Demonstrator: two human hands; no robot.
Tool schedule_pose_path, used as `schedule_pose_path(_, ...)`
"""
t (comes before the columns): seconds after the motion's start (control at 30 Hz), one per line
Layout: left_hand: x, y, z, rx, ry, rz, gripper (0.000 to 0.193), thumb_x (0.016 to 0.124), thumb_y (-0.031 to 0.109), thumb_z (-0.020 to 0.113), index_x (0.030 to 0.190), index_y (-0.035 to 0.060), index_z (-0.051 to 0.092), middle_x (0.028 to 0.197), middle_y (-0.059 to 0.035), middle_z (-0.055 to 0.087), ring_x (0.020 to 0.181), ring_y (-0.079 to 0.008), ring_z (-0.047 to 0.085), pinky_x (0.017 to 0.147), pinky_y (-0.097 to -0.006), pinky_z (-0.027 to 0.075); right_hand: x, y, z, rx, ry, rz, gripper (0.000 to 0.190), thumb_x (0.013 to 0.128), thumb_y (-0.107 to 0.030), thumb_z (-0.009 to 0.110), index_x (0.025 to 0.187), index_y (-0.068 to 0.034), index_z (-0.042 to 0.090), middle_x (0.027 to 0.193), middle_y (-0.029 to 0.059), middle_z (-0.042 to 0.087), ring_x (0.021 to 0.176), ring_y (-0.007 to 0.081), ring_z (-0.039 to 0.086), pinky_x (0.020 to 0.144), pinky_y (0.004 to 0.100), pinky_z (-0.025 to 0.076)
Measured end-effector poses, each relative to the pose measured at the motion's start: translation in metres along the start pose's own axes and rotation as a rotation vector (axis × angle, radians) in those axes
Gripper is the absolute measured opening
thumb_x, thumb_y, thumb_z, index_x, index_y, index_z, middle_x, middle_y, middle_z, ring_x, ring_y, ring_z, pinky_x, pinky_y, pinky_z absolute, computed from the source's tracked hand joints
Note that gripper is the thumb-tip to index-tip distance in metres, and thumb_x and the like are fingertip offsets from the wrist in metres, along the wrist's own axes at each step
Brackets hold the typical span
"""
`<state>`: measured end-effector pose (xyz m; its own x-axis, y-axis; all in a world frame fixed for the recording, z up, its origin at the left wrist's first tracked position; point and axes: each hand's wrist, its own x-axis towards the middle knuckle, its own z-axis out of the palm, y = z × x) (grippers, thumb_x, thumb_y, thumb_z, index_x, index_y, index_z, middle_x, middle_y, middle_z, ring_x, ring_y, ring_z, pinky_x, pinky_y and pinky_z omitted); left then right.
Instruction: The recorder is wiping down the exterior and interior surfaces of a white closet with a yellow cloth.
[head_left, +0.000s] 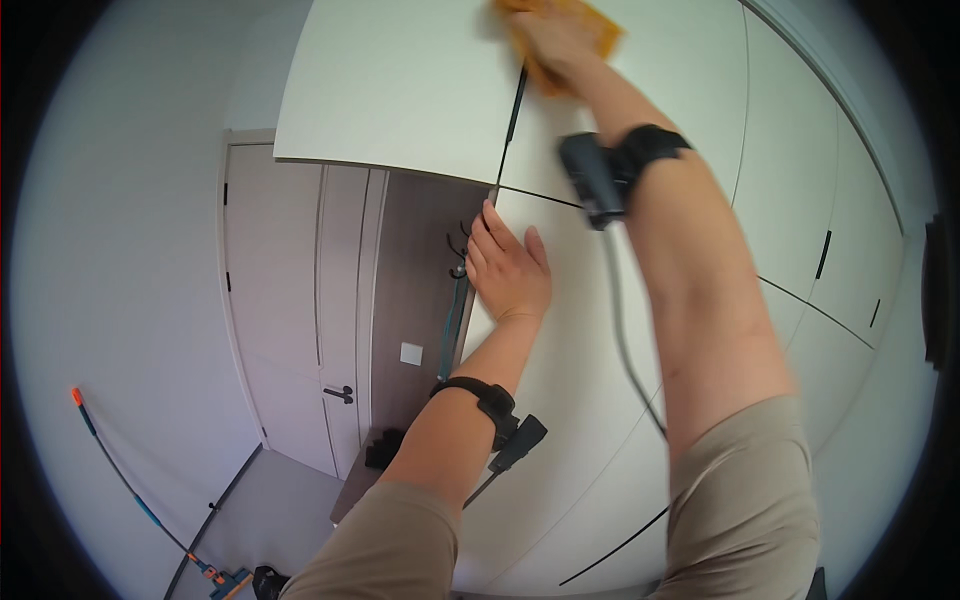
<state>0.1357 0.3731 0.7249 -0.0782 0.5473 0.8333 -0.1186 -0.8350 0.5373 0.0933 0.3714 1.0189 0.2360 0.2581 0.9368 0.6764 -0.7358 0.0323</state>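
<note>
My right hand (559, 45) is raised at the top of the view and presses an orange cloth (600, 30) on a white upper cabinet door (397, 82), just above a black door handle (516, 105). It is slightly blurred. Lower down, my left hand (510, 274) lies with its palm on the edge of a white lower cabinet door (570, 315), fingers pointing up and holding nothing. Both forearms wear black straps with small devices and cables.
Left of the cabinet is an open niche with black hooks (454, 251), a hanging teal strap (448, 322) and a wall switch (411, 353). A closed door (277, 300) stands beyond. A long-handled floor mop (120, 469) leans against the left wall.
</note>
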Motion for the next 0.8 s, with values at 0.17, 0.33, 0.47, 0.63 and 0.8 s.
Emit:
schedule_pose_path(0.17, -0.023, 0.005, 0.025, -0.090, -0.320, 0.023, 0.066, 0.096, 0.032, 0.060, 0.148, -0.0004, 0.036, 0.136, -0.0188, 0.051, 0.121, -0.0359, 0.053, 0.100, -0.0461, 0.043, -0.045, -0.089, 0.125, -0.357, -0.286, -0.519, 0.067, 0.102, -0.050, 0.042, 0.162, -0.026, 0.025, 0.171, 0.0035, 0.009, 0.157, 0.0341, 0.001, 0.125, 0.0586, 0.003)
schedule_pose_path(0.33, -0.006, -0.009, 0.000, -0.118, -0.216, 0.036, 0.067, 0.096, 0.032, 0.060, 0.149, -0.0001, 0.035, 0.135, -0.0183, 0.051, 0.121, -0.0354, 0.053, 0.099, -0.0462, 0.043, -0.070, -0.117, 0.114, -0.434, -0.195, -0.656, 0.065, 0.101, -0.044, 0.045, 0.162, -0.033, 0.023, 0.171, 0.0001, 0.013, 0.157, 0.0318, 0.006, 0.125, 0.0577, 0.004)
schedule_pose_path(0.47, -0.008, 0.006, 0.003, -0.150, -0.105, 0.042, 0.068, 0.095, 0.031, 0.061, 0.149, 0.0001, 0.035, 0.135, -0.0180, 0.051, 0.121, -0.0350, 0.053, 0.099, -0.0462, 0.043, -0.010, -0.024, 0.069, -0.622, 0.145, -0.434, 0.063, 0.097, -0.039, 0.053, 0.158, -0.038, 0.034, 0.170, -0.0033, 0.019, 0.157, 0.0301, 0.014, 0.125, 0.0568, 0.010)
schedule_pose_path(0.63, -0.003, 0.007, -0.002, -0.042, -0.041, -0.004, 0.063, 0.102, 0.035, 0.050, 0.152, 0.0014, 0.031, 0.139, -0.0188, 0.048, 0.125, -0.0348, 0.050, 0.102, -0.0476, 0.041, -0.001, 0.051, -0.035, -0.452, -0.008, -0.369, 0.065, 0.099, -0.036, 0.049, 0.159, -0.015, 0.032, 0.167, 0.0081, 0.023, 0.154, 0.0310, 0.018, 0.126, 0.0472, 0.015)
schedule_pose_path(0.8, -0.007, 0.006, 0.006, -0.011, -0.032, 0.004, 0.067, 0.099, 0.036, 0.055, 0.152, 0.0006, 0.032, 0.137, -0.0175, 0.049, 0.122, -0.0333, 0.051, 0.100, -0.0460, 0.042, -0.010, 0.137, -0.038, -0.601, 0.014, -0.717, 0.058, 0.093, -0.036, 0.056, 0.150, -0.040, 0.048, 0.167, -0.0066, 0.027, 0.155, 0.0290, 0.019, 0.126, 0.0533, 0.014)
